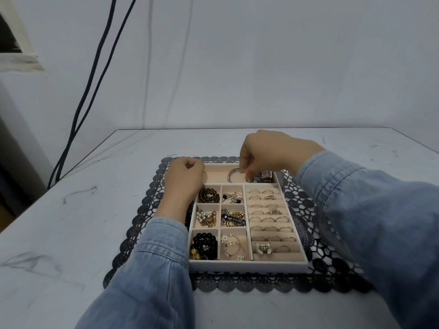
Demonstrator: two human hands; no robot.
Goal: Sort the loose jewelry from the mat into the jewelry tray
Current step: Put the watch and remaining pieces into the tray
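— What are we doing at the jewelry tray's (249, 265) left side?
— Our left hand (184, 179) is resting curled at its far left corner. We cannot tell whether it is gripping anything.
— And further right?
— We are setting the silver bangle (232, 174) into the tray's far long compartment (216, 174), our right hand (266, 153) pinching its right end. It seems to be lying lengthwise along that compartment, curved back facing the tray's left wall. Next we are probably letting go gently, then checking the mat (332, 257) around the tray.
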